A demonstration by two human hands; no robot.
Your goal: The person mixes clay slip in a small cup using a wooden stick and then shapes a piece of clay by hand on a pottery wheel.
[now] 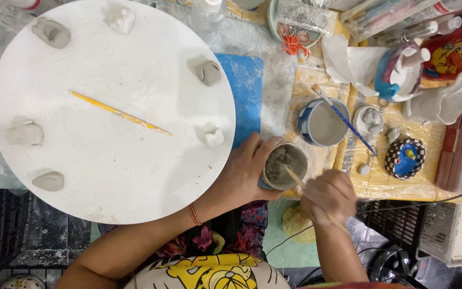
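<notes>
The left hand (244, 174) grasps a small cup (285, 166) of grey slip at the near right edge of the white round board (108, 176). The right hand (328, 195) is clenched on a wooden stick (295, 177), its tip in the cup; this looks like stirring, and the next move calls for a steady cup. On the board lie six clay lumps and one yellow brush (118, 113); one blue-rimmed cup (323, 123) stands further off
</notes>
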